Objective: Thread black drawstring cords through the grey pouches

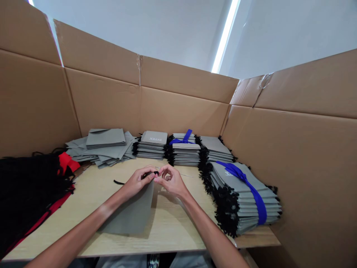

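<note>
L grip (141, 176) pinches gray pouch (131, 216) + blk cord (156, 173) above surface (173, 238); R grip (170, 180) nearly closed at cord, hold unclear. Est. status: corded stacks (249, 188) done; 1 pc. in work; uncorded pile (106, 138) remaining.

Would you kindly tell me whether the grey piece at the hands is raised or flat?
Raised at its top: the grey piece slopes down from the left hand and right hand toward the table.
</note>
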Demonstrator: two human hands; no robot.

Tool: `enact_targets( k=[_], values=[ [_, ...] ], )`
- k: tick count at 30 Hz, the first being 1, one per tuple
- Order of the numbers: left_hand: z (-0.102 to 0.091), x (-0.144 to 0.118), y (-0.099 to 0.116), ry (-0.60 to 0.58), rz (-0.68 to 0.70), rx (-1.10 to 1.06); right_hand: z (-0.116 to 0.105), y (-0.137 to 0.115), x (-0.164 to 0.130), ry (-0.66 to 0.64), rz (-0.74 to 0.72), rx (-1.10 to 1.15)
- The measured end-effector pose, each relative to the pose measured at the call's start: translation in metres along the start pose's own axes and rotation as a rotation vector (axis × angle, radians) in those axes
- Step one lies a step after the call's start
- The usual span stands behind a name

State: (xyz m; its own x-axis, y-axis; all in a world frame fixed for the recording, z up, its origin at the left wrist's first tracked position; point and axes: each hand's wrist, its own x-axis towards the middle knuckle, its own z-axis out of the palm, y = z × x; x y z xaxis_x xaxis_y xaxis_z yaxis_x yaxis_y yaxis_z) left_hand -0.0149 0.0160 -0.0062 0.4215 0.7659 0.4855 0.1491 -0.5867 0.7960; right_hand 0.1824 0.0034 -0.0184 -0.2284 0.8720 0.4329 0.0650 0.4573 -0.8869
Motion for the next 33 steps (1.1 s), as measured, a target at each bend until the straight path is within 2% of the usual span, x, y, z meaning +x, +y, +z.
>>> enact_targets(
  k=[4,6,8,11,13,15,18,24,27,33],
  values=[
    [0.001,0.000,0.001,-0.015,-0.040,-0.036,0.004,0.002,-0.002,0.024,-0.009,0.046],
    [0.004,-0.001,-0.002,0.025,-0.043,0.003,0.008,0.004,-0.002,0.048,-0.008,0.067],
    [0.007,-0.003,-0.005,0.122,-0.009,0.114,0.012,0.007,-0.003,0.063,-0.002,0.083],
    [0.013,-0.008,-0.007,0.291,0.118,0.386,0.016,0.012,-0.003,0.085,-0.013,0.086],
    [0.015,-0.010,-0.006,0.345,0.213,0.578,0.017,0.013,-0.004,0.102,-0.026,0.065],
    [0.014,-0.012,-0.005,0.350,0.276,0.711,0.017,0.015,-0.004,0.131,-0.034,0.035],
    [0.012,-0.012,-0.004,0.348,0.313,0.794,0.017,0.017,-0.005,0.175,-0.032,-0.019],
    [0.014,-0.012,-0.004,0.304,0.276,0.925,0.022,0.024,-0.005,0.263,-0.023,-0.188],
    [0.013,-0.011,-0.006,0.290,0.249,0.860,0.022,0.027,-0.003,0.260,-0.029,-0.192],
    [0.006,-0.009,-0.008,0.236,0.172,0.399,0.013,0.026,0.002,0.195,0.025,0.001]
  ],
)
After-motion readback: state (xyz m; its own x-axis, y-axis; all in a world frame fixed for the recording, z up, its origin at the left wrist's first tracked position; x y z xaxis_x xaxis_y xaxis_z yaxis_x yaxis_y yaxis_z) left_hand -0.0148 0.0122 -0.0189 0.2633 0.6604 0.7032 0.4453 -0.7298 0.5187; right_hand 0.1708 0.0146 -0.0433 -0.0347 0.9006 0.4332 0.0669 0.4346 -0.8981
